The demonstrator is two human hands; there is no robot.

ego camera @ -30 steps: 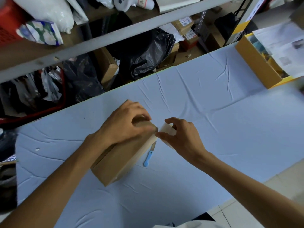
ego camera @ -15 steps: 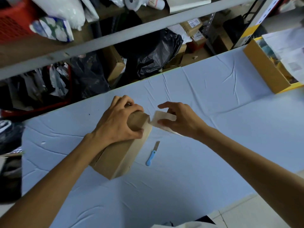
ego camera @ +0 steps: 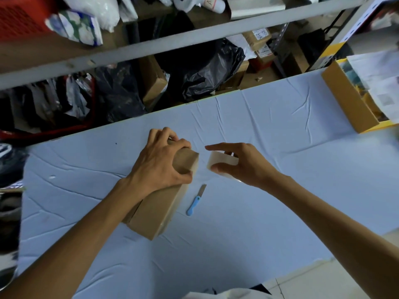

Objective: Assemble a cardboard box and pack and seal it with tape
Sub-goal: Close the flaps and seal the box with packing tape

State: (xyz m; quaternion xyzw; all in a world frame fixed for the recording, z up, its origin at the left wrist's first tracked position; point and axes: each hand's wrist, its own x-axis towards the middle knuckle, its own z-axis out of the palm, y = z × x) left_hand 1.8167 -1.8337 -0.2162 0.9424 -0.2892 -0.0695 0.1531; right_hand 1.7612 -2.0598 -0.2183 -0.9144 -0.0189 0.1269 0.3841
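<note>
I see the cardboard box (ego camera: 155, 212) lying closed on the blue-covered table (ego camera: 291, 190), left of the middle of the surface, with its long axis running diagonally from the near edge toward the far edge. The box is brown and oblong. Its top face is plain, and the side face toward the right looks paler, with a slight sheen near the near corner. My left hand (ego camera: 160, 162) grips the far end of the box, with the fingers curled over the end and the thumb pressed against the right side face. My right hand (ego camera: 241, 165) grips the pale tape roll (ego camera: 220, 161), thumb under it and fingers over it, index finger extended. One second ago the roll sat against the far corner of the box. It now stands just beside that corner with a narrow gap. I cannot tell whether tape spans the gap. The blue-handled cutter (ego camera: 195, 201), partly covered by the right hand a second ago, now lies fully in view just right of the box. An open yellow-edged carton (ego camera: 349, 100) sits at the far right corner.
</note>
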